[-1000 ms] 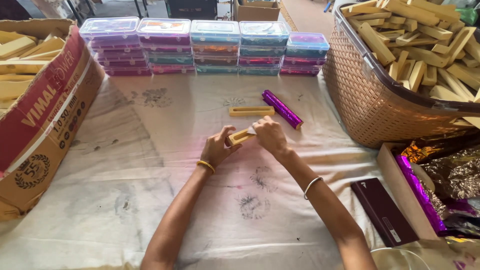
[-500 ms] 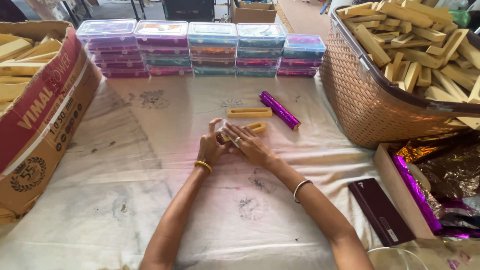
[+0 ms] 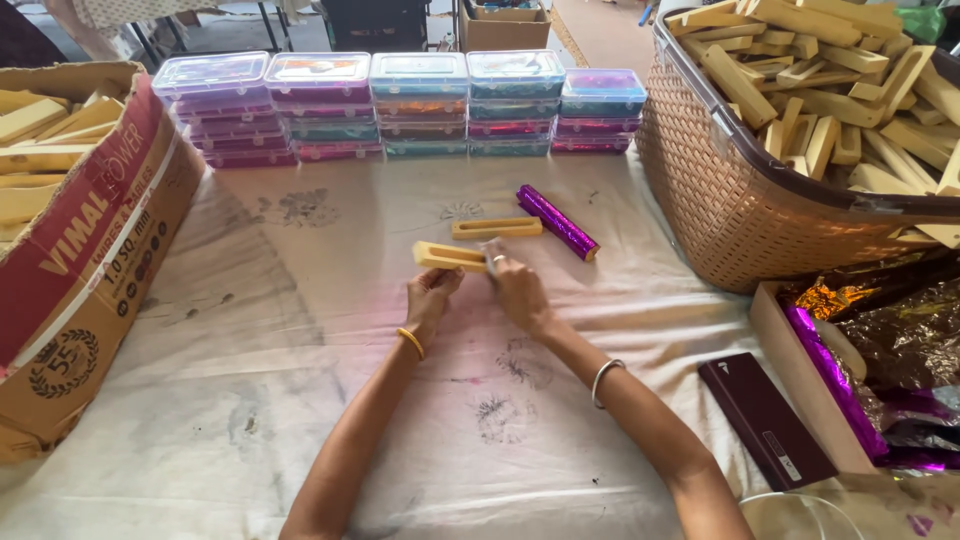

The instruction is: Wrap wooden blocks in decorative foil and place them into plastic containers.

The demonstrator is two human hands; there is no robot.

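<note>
Working at a cloth-covered counter (image 3: 300,330), a person pinches a pale yellow slotted block (image 3: 448,256) between both hands: the left hand (image 3: 430,297) closes its grip on the near edge, the right hand (image 3: 512,283) pinches the end where a scrap of clear wrap shows. The block sits low over the cloth, beside a second block (image 3: 496,228) and a purple foil-wrapped stick (image 3: 557,221). It looks light, rigid and dry, likely easy to hold by its long sides. A woven basket (image 3: 740,210) of similar blocks stands near.
</note>
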